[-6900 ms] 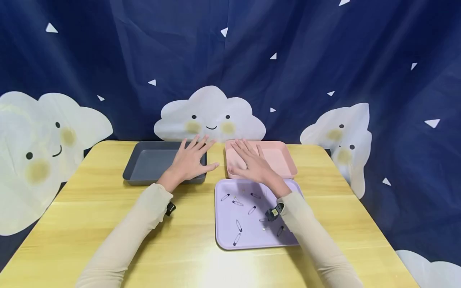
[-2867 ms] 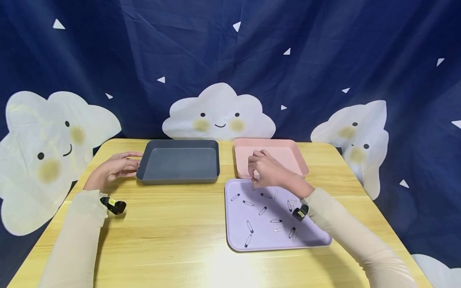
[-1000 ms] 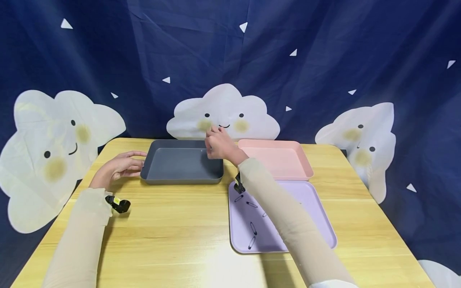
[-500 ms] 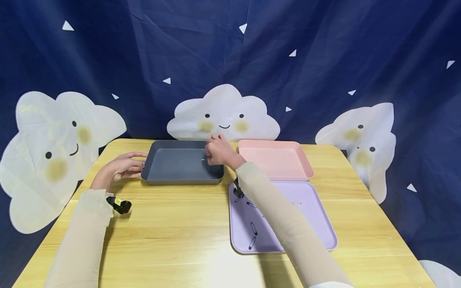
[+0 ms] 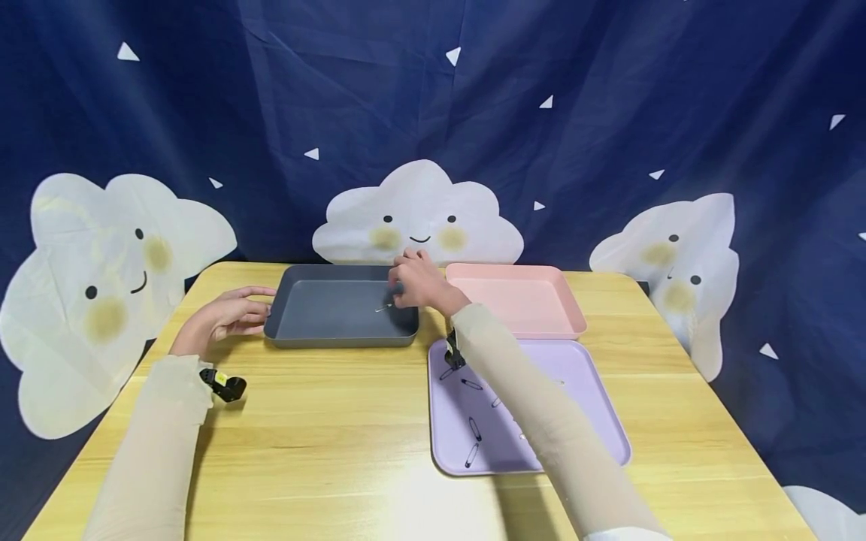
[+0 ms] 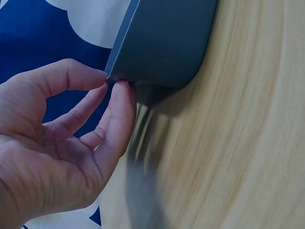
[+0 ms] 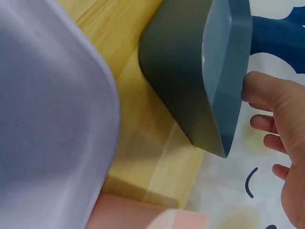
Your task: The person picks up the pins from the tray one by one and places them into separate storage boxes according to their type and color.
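Observation:
My left hand (image 5: 230, 312) is at the left end of a dark grey tray (image 5: 325, 309). In the left wrist view, its thumb and a curved fingertip pinch the tray's rim (image 6: 121, 43). Over that tray's right end hovers my right hand (image 5: 419, 282), its fingers loosely bent and slightly apart. A gold safety pin (image 5: 383, 308) lies in the grey tray just below and left of those fingertips. The right wrist view shows the right hand (image 7: 281, 124) beyond the tray wall, fingertips partly hidden. On the lilac tray (image 5: 575, 421) lie several black safety pins (image 5: 472, 385) and some gold ones.
A pink tray (image 5: 517, 300) stands right of the grey one, behind the lilac tray. My right sleeve (image 5: 541, 413) covers part of the lilac tray and its pins. The wooden table (image 5: 318, 443) backs onto a blue cloud-patterned curtain (image 5: 379, 90).
My right hand went from the lilac tray to the grey tray, lowered, then rose slightly as the gold pin came into fuller view below it. My left hand has stayed at the grey tray.

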Available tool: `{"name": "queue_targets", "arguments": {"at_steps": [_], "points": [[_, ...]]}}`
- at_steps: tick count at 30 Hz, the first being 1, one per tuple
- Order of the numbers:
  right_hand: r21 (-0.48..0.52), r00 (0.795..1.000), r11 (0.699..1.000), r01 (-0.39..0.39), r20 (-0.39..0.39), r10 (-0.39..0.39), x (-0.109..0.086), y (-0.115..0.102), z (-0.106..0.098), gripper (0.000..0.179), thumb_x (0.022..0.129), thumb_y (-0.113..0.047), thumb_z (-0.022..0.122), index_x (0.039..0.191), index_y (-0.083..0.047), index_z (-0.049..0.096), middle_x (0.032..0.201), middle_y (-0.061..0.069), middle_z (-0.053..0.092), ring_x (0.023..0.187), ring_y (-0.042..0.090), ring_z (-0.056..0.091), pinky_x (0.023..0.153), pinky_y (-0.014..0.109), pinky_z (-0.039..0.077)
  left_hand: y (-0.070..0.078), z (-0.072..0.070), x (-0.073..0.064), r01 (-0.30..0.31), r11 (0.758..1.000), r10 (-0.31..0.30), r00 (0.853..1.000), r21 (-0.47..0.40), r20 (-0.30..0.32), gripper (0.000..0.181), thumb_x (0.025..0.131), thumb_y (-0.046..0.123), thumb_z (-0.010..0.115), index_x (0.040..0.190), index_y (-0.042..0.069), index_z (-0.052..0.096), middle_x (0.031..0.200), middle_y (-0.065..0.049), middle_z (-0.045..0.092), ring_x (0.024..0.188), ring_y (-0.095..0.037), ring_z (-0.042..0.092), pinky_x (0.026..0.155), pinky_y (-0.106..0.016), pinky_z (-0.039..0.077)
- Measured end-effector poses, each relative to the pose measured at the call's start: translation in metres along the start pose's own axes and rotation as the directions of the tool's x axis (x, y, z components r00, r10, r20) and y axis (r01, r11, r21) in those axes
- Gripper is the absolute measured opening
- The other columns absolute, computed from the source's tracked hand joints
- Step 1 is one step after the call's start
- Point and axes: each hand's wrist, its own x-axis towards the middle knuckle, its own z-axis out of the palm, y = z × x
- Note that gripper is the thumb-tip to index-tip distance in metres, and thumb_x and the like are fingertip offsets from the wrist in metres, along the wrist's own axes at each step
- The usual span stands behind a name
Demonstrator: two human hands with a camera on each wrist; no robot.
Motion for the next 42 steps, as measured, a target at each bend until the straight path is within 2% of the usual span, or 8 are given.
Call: {"name": "queue_targets", "arguments": {"at_steps": [4,8,12,16,21,27,34,42], "points": [[0.078,1.0,0.997,0.003,-0.026,-0.001,-0.011,0.008,-0.005,0.023,0.085,-0.024,0.075,0.106,-0.017,0.077,0.11,0.001,0.066,0.1,0.023,0.043,0.095,0.044,0.032,-0.001,0.001,0.002,0.004,1.0,-0.004,1.0,0.008,-0.002,0.068,0.101,0.008,0.055,0.159,0.003,0.02,0.099,0.014,0.071,0.092,-0.004,0.071,0.081,-0.026,0.06],[0.152,0.997,0.988,0.004,-0.077,0.007,-0.024,0.02,-0.01,0.022,0.084,-0.021,0.075,0.104,-0.014,0.078,0.11,0.002,0.068,0.102,0.025,0.046,0.099,0.048,0.034,-0.001,0.001,0.004,0.007,1.0,-0.007,1.0,0.008,-0.003,0.07,0.1,0.009,0.056,0.16,0.003,0.02,0.099,0.015,0.071,0.091,-0.004,0.071,0.081,-0.026,0.06],[0.162,0.994,0.987,0.004,-0.109,0.014,-0.038,0.035,-0.013,0.022,0.083,-0.021,0.076,0.103,-0.012,0.078,0.108,0.003,0.069,0.105,0.026,0.049,0.103,0.053,0.035,-0.002,0.001,0.004,0.007,1.0,-0.007,1.0,0.007,-0.001,0.071,0.1,0.009,0.057,0.16,0.003,0.02,0.099,0.016,0.071,0.091,-0.003,0.071,0.081,-0.025,0.06],[0.14,0.992,0.99,0.029,-0.129,-0.011,-0.055,0.047,-0.017,0.023,0.08,-0.02,0.077,0.101,-0.011,0.078,0.106,0.005,0.069,0.104,0.027,0.049,0.103,0.054,0.035,-0.002,0.001,0.005,0.007,1.0,-0.007,1.0,0.008,0.001,0.07,0.1,0.01,0.057,0.16,0.004,0.02,0.099,0.015,0.07,0.091,-0.002,0.071,0.081,-0.026,0.06],[0.085,0.984,0.991,0.103,-0.153,-0.089,-0.082,0.054,-0.024,0.019,0.077,-0.015,0.077,0.096,-0.012,0.077,0.101,0.007,0.068,0.099,0.027,0.048,0.098,0.053,0.035,-0.003,0.001,0.005,0.007,1.0,-0.007,1.0,0.011,0.005,0.069,0.101,0.01,0.056,0.16,0.004,0.02,0.099,0.016,0.07,0.092,-0.002,0.071,0.082,-0.026,0.06],[-0.003,0.962,0.977,0.212,-0.177,-0.209,-0.114,0.051,-0.031,0.019,0.075,-0.017,0.079,0.094,-0.013,0.077,0.1,0.005,0.066,0.1,0.027,0.052,0.092,0.049,0.038,-0.002,-0.002,0.003,0.023,1.0,-0.023,1.0,0.012,0.005,0.071,0.101,0.011,0.057,0.16,0.005,0.019,0.097,0.018,0.069,0.091,-0.002,0.071,0.083,-0.027,0.06],[-0.063,0.94,0.955,0.289,-0.17,-0.296,-0.146,0.045,-0.03,0.02,0.073,-0.011,0.08,0.092,-0.017,0.074,0.097,0.002,0.065,0.096,0.024,0.051,0.092,0.048,0.038,-0.001,-0.002,0.004,0.023,0.999,-0.023,1.0,0.039,0.0,0.072,0.101,0.011,0.057,0.161,0.006,0.018,0.098,0.017,0.069,0.092,-0.004,0.072,0.084,-0.027,0.06],[-0.125,0.927,0.934,0.333,-0.139,-0.349,-0.174,0.042,-0.02,0.02,0.073,-0.015,0.084,0.091,-0.018,0.074,0.095,0.0,0.061,0.093,0.022,0.048,0.092,0.046,0.039,-0.002,-0.001,0.004,0.017,0.999,-0.017,1.0,0.031,0.008,0.07,0.101,0.011,0.056,0.16,0.006,0.019,0.098,0.016,0.07,0.092,-0.004,0.072,0.084,-0.027,0.06]]}}
